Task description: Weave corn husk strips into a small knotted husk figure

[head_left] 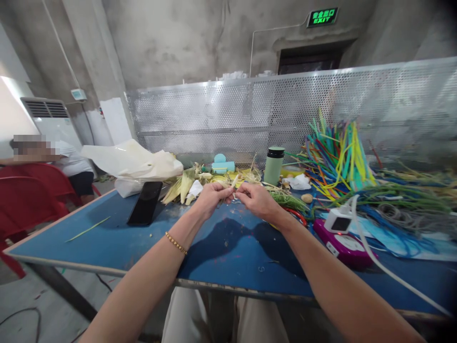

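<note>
Over the middle of the blue table (143,252), my left hand (213,197) and my right hand (256,199) meet, their fingertips nearly touching. Both are closed in a pinch on a thin pale strip (234,181), which looks like dried husk and sticks up between the fingers. Its lower part is hidden by my fingers. Just beyond my left hand lie dry, yellowish husks (183,185) with a crumpled white tissue (194,189). A bundle of green strands (288,201) rests beside my right wrist.
At the left are a black phone (145,204) and white plastic bags (139,164). A green flask (274,166) stands behind my right hand. Colourful strips (339,162) and a magenta power strip (342,243) with a white cable are at the right. A person sits far left near red chairs (32,195).
</note>
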A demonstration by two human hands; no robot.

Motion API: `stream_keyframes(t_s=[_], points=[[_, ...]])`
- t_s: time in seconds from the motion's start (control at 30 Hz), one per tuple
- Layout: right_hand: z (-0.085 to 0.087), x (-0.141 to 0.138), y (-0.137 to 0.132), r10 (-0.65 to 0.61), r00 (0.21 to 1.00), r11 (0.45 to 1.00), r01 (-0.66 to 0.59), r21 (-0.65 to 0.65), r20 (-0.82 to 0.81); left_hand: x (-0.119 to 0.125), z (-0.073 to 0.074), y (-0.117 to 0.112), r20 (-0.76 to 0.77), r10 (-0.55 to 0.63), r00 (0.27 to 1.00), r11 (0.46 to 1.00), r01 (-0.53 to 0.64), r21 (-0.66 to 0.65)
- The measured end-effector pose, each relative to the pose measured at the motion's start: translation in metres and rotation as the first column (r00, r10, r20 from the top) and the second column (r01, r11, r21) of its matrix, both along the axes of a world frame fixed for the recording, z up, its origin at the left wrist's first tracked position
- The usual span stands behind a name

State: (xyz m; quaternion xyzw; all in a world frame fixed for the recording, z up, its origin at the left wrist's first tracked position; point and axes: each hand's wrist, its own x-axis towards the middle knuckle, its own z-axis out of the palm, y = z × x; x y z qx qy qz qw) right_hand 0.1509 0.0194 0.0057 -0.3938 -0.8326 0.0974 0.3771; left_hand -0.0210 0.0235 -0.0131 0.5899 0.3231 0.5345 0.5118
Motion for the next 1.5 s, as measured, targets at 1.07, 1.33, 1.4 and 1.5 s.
stream_keyframes(t_s=[1.07, 1.33, 1.4, 1.5], points=[[-0.017, 0.020, -0.005, 0.003, 0.976, 0.996, -0.023, -0.090, -0.218, 0.018, -0.010, -0.011, -0.111, -0.166, 0.980, 0.986, 0.161, -0.047], [-0.011, 0.016, -0.014, 0.037, 0.951, 0.988, -0.080, -0.129, -0.308, 0.013, -0.011, -0.011, -0.107, -0.299, 0.948, 0.954, 0.297, -0.038], [-0.011, 0.015, -0.013, 0.029, 0.954, 0.993, -0.061, -0.101, -0.298, 0.013, -0.010, -0.012, -0.111, -0.301, 0.947, 0.953, 0.298, -0.047], [-0.012, 0.015, -0.012, 0.010, 0.958, 0.998, -0.029, -0.061, -0.286, 0.015, -0.008, -0.015, -0.098, -0.284, 0.954, 0.957, 0.277, -0.084]])
